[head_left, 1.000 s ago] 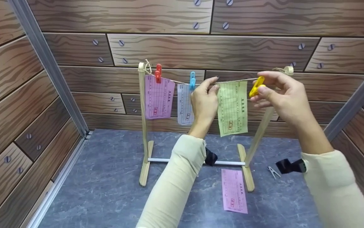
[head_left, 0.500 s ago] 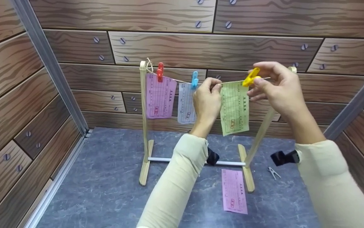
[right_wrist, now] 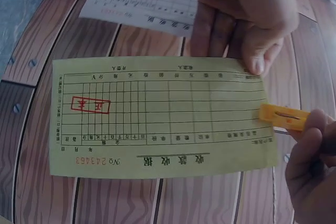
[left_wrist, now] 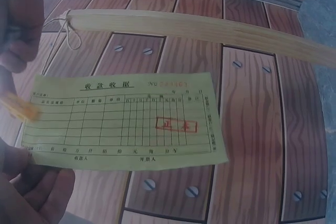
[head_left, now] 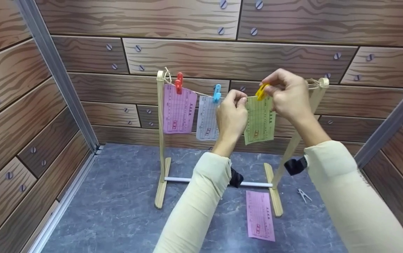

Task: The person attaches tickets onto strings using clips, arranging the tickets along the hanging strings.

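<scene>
A yellow-green receipt slip (head_left: 259, 121) hangs at the twine line (head_left: 201, 94). My left hand (head_left: 232, 117) pinches its upper left corner against the line. Between the fingertips of my right hand (head_left: 290, 98) is a yellow clothespin (head_left: 262, 92). In the right wrist view the tip of that clothespin (right_wrist: 286, 117) overlaps the slip's top edge, near the middle. To the left, a blue clothespin (head_left: 217, 93) holds a pale blue slip (head_left: 207, 117), partly behind my left hand. A red clothespin (head_left: 179, 83) holds a pink slip (head_left: 178, 110).
The line is tied between two wooden posts, the left post (head_left: 161, 130) and the right post (head_left: 294, 140), joined low down by a white rod (head_left: 256, 184). On the grey marbled surface lie another pink slip (head_left: 259, 216) and a grey clothespin (head_left: 304, 195).
My right hand has moved left with the yellow clothespin, from beside the green slip's right edge to the middle of its top edge. My left hand stays at the slip's corner.
</scene>
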The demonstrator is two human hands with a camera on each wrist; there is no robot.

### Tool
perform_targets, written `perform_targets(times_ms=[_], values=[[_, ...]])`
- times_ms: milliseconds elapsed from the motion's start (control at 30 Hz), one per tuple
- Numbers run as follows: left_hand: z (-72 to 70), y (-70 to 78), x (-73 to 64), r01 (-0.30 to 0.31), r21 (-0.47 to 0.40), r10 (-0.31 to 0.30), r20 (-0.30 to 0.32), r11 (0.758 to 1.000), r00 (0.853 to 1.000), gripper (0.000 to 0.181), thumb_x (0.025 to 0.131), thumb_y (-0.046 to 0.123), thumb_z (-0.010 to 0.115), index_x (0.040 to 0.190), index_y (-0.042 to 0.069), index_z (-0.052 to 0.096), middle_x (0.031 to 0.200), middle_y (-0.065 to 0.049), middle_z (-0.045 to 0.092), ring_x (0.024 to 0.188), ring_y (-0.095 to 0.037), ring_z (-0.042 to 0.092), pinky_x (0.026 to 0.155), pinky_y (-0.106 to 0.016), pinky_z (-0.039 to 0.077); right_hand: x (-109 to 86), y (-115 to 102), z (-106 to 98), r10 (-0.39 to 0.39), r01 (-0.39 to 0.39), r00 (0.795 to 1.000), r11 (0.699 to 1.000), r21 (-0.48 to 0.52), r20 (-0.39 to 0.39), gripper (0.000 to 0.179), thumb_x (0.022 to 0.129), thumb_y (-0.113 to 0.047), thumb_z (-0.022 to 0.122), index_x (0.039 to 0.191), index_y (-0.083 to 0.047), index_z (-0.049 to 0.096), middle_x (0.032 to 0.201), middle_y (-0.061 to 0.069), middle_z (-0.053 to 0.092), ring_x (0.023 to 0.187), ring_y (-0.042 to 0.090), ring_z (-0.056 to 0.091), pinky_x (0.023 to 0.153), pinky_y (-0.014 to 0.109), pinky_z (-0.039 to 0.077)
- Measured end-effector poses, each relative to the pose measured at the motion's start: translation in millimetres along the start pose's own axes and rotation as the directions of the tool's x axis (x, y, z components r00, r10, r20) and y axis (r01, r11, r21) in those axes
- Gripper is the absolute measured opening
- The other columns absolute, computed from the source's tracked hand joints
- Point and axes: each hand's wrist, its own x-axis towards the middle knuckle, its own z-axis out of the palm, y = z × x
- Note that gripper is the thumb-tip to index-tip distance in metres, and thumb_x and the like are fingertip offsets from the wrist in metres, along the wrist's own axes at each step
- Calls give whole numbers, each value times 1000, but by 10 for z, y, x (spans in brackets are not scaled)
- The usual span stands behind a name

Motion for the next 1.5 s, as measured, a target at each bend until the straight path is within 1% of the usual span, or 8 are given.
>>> perform_targets(times_ms=[267, 567, 700, 867, 1000, 1133, 1333, 1500], values=[[-6, 36, -4, 11, -4, -11, 33, 1000, 999, 4, 95, 8, 67, 93, 11, 69, 78, 4, 66, 68, -11, 57, 63, -27, 43, 2, -43, -24, 136, -115, 978, 984, -136, 159, 21, 95, 9, 60, 114, 5, 64, 103, 19, 67, 69, 17, 63, 47, 26, 53], [-8, -14, -12, -7, 16, 7, 23, 1000, 1000, 4, 96, 10, 65, 96, 11, 69, 86, 1, 70, 72, -12, 60, 65, -29, 45, 2, -91, -117, 198, -183, 924, 980, -74, 329, 45, 99, 1, 58, 143, 3, 49, 122, 27, 61, 53, 13, 63, 53, 29, 57], [-7, -48, -25, -37, -7, 37, 33, 999, 999, 13, 98, 12, 64, 110, 12, 68, 90, 1, 72, 72, -12, 61, 65, -29, 46, -40, -86, -214, 174, -176, 943, 984, -19, 283, 49, 98, -2, 61, 145, 3, 48, 128, 27, 61, 56, 13, 66, 55, 30, 57], [-26, -138, -91, -73, -96, 84, 113, 993, 990, 48, 100, 14, 61, 146, 16, 44, 95, -2, 72, 63, -14, 58, 58, -30, 47, -164, 7, -433, 68, -71, 997, 992, 101, 40, 31, 97, 0, 62, 128, 5, 63, 105, 9, 72, 54, 13, 66, 52, 29, 56], [-32, -306, -208, -122, -160, 150, 176, 980, 973, 66, 100, 12, 60, 156, 22, 26, 108, -7, 69, 70, -14, 61, 63, -30, 52, -314, 258, -633, 59, 4, 979, 950, 312, -193, 17, 95, 6, 62, 109, 10, 69, 83, 9, 74, 46, 15, 63, 45, 27, 53], [-6, -526, -338, -225, -233, 269, 175, 946, 947, 62, 97, 1, 60, 149, 16, 30, 116, -13, 65, 90, -18, 64, 77, -29, 54, -474, 644, -826, 177, -7, 939, 868, 497, -296, 11, 93, 11, 60, 99, 14, 68, 73, 17, 70, 41, 18, 61, 39, 27, 50], [102, -784, -505, -325, -246, 370, 167, 913, 914, 34, 87, -8, 62, 120, 1, 59, 119, -13, 62, 111, -23, 59, 96, -33, 48, -813, 1300, -1040, 371, -198, 899, 817, 542, -231, 15, 94, 13, 56, 96, 5, 69, 72, 12, 70, 43, 18, 63, 41, 28, 51], [224, -986, -661, -239, -240, 298, 249, 941, 921, 30, 87, -4, 62, 116, 0, 70, 117, -9, 66, 113, -21, 60, 101, -34, 44, -1210, 1865, -1038, 487, -408, 867, 818, 406, -109, 22, 97, 8, 57, 94, -9, 71, 75, 6, 71, 47, 16, 64, 45, 28, 54]])
